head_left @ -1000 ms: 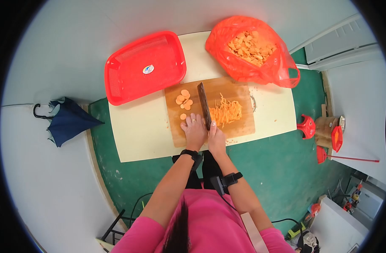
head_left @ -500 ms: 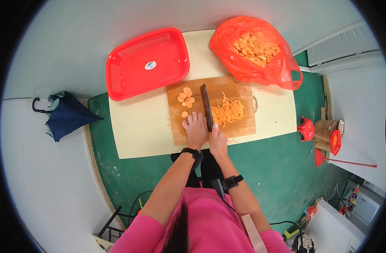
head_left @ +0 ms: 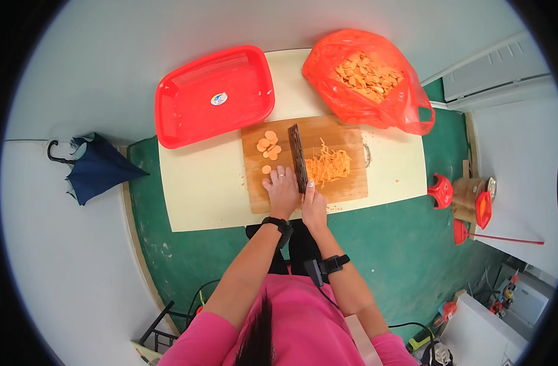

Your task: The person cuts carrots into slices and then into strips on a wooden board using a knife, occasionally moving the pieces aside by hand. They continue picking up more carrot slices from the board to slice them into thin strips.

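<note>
A wooden cutting board (head_left: 346, 192) lies on the table in front of me. My right hand (head_left: 314, 207) is closed around the near end of a cleaver (head_left: 298, 158), whose dark blade stands on edge across the board. Just left of the blade, my left hand (head_left: 283, 194) presses down with bent fingers; whatever is beneath the fingertips is hidden. Beyond that hand lie several round orange carrot slices (head_left: 269, 142), with a single slice (head_left: 266, 169) closer to it. A heap of thin carrot shreds (head_left: 329, 165) sits to the right of the blade.
At the back left of the cream table (head_left: 200, 201) stands a red plastic basket (head_left: 187, 122). A red plastic bag (head_left: 325, 67) full of orange slices (head_left: 370, 76) is at the back right. A blue umbrella (head_left: 102, 168) leans on the left wall; a red stool (head_left: 440, 191) stands right.
The whole view has shifted slightly. Both hands and the cleaver stay in nearly the same place on the board, and the slices and shreds look much the same.
</note>
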`<state>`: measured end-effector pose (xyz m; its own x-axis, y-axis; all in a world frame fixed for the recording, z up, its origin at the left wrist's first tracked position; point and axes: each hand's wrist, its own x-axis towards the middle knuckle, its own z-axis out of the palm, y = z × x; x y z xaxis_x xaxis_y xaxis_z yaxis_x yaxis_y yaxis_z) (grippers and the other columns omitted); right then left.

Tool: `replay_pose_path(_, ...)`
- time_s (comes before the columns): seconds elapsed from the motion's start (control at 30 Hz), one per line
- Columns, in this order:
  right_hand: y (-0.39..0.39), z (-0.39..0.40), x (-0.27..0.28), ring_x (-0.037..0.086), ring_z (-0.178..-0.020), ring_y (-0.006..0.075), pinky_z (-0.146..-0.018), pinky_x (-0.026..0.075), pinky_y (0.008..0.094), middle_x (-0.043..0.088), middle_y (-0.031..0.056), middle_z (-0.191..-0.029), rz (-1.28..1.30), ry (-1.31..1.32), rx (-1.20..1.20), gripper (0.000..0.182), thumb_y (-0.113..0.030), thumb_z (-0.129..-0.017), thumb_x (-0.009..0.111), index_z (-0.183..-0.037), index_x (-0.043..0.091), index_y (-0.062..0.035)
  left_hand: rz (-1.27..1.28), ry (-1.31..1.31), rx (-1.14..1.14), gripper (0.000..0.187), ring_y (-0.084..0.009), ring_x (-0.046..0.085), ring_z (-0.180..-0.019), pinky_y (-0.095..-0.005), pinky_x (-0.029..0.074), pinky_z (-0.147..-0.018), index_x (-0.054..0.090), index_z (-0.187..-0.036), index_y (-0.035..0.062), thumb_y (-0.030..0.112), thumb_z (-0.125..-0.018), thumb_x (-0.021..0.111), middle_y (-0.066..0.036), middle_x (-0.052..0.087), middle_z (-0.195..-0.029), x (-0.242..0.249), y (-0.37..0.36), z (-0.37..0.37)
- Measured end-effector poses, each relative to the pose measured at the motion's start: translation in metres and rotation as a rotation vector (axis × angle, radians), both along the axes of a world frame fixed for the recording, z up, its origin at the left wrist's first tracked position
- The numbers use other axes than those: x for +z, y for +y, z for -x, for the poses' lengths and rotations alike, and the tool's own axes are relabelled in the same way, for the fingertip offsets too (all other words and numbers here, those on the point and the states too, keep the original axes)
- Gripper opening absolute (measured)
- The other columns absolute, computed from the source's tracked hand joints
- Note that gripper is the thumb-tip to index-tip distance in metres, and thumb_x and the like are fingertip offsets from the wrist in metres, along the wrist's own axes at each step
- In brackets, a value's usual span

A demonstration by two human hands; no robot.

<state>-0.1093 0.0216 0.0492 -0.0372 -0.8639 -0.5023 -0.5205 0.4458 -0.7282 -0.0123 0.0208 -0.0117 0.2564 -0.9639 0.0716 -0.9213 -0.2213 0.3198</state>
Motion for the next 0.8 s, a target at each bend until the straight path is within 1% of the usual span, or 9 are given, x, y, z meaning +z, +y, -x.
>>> replay_pose_path(0.1,0.002,-0.003,0.001,0.06,-0.072,0.0492,-0.067,0.045,0.0532,0.061,0.032,-0.072,-0.011,-0.014,-0.027,0.069,-0.046,-0.107,0.033,-0.082,0.063,0.0108,0.027,0.0,0.003,0.019,-0.0311,0.047,-0.099,-0.0476,0.029,-0.081,0.053,-0.098,0.0079,0.025,-0.091,0.056,-0.013,0.052,-0.103,-0.001,0.0,0.001)
replay_pose_path(0.17,0.004,-0.008,0.0,0.061,-0.075,0.0509,-0.069,0.046,0.0542,0.062,0.0332,-0.076,0.064,0.072,-0.01,0.067,-0.045,-0.107,0.034,-0.083,0.064,0.0101,0.028,-0.019,0.023,0.02,-0.0305,0.048,-0.1,-0.0474,0.029,-0.081,0.053,-0.099,0.0081,0.027,-0.091,0.056,-0.012,0.052,-0.103,-0.002,-0.001,0.002)
replay_pose_path(0.2,0.004,-0.012,0.001,0.061,-0.075,0.0509,-0.069,0.046,0.0542,0.062,0.0332,-0.076,0.062,0.072,-0.007,0.067,-0.045,-0.107,0.034,-0.083,0.064,0.0101,0.026,-0.019,0.026,0.02,-0.0305,0.048,-0.1,-0.0474,0.029,-0.081,0.053,-0.099,0.0081,0.027,-0.091,0.056,-0.012,0.052,-0.103,0.001,-0.001,0.002)
replay_pose_path(0.27,0.002,-0.017,0.002,0.061,-0.078,0.0519,-0.071,0.047,0.055,0.063,0.0344,-0.079,0.12,0.112,-0.012,0.067,-0.044,-0.106,0.034,-0.084,0.065,0.0102,-0.039,0.012,0.023,0.021,-0.03,0.048,-0.1,-0.0468,0.029,-0.082,0.053,-0.099,0.0083,0.028,-0.092,0.056,-0.011,0.052,-0.103,0.008,0.0,0.001)
replay_pose_path(0.4,-0.007,-0.015,-0.009,0.061,-0.079,0.052,-0.071,0.047,0.0548,0.062,0.0351,-0.079,0.157,0.103,0.005,0.067,-0.044,-0.107,0.034,-0.086,0.065,0.0114,0.011,0.034,0.05,0.022,-0.0305,0.047,-0.101,-0.0473,0.029,-0.082,0.053,-0.098,0.0081,0.029,-0.092,0.055,-0.012,0.052,-0.103,0.001,-0.001,0.002)
replay_pose_path(0.47,-0.006,-0.007,-0.012,0.061,-0.078,0.0523,-0.071,0.046,0.0551,0.062,0.0358,-0.078,0.074,-0.003,-0.003,0.067,-0.044,-0.106,0.034,-0.087,0.065,0.0126,0.042,0.085,0.052,0.024,-0.0315,0.046,-0.102,-0.0479,0.028,-0.082,0.053,-0.098,0.0069,0.03,-0.092,0.056,-0.013,0.051,-0.104,0.006,0.001,0.004)
replay_pose_path(0.57,0.0,-0.003,-0.007,0.061,-0.078,0.0525,-0.071,0.046,0.0553,0.061,0.0363,-0.077,0.02,-0.026,-0.017,0.068,-0.044,-0.106,0.033,-0.088,0.065,0.0132,0.022,0.072,0.049,0.027,-0.0325,0.046,-0.102,-0.0483,0.028,-0.083,0.052,-0.098,0.0056,0.032,-0.091,0.056,-0.014,0.051,-0.105,0.012,0.001,0.005)
replay_pose_path(0.67,0.003,-0.003,-0.008,0.061,-0.077,0.0527,-0.07,0.045,0.0555,0.06,0.0367,-0.077,0.024,0.01,0.013,0.069,-0.045,-0.106,0.034,-0.086,0.065,0.0134,-0.005,0.074,0.033,0.029,-0.0332,0.046,-0.101,-0.0482,0.029,-0.083,0.052,-0.098,0.0047,0.032,-0.09,0.057,-0.015,0.051,-0.106,0.016,0.001,0.004)
replay_pose_path(0.8,0.003,-0.007,-0.001,0.06,-0.078,0.053,-0.071,0.045,0.0556,0.06,0.0369,-0.078,-0.007,0.024,-0.004,0.068,-0.044,-0.106,0.033,-0.087,0.064,0.0133,-0.041,0.059,0.044,0.028,-0.0331,0.046,-0.103,-0.0482,0.029,-0.084,0.053,-0.099,0.0046,0.031,-0.091,0.057,-0.015,0.052,-0.107,0.007,0.0,0.003)
